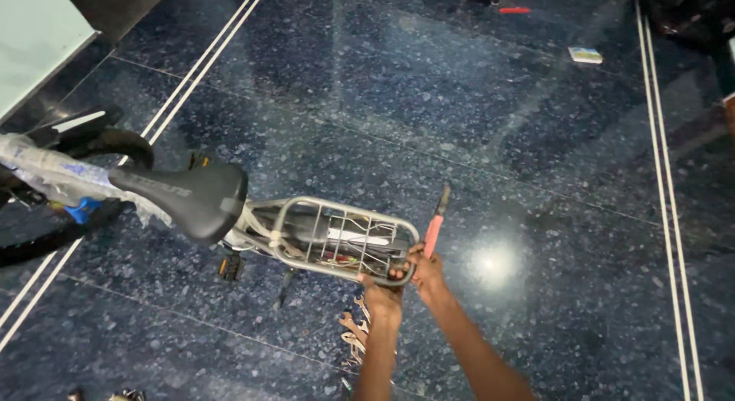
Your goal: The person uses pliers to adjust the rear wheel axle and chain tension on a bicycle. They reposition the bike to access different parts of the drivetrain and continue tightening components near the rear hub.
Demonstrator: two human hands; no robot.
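Head view: hands (404,277) gripping rack (344,236) rim.

Place: an indoor room used as a makeshift bicycle workshop — likely a shop or home floor.
Floor: polished dark blue speckled stone floor (490,125) with inlaid white strips (664,179).
Work in hand: a bicycle (230,217) standing on it.
Tools: loose spanners (354,328) scattered on the floor — no bench.

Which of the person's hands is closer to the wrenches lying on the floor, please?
Left. The left hand grips the rear rack's end rail directly above the wrenches; the right hand, holding a pink-handled tool, sits farther to their right.
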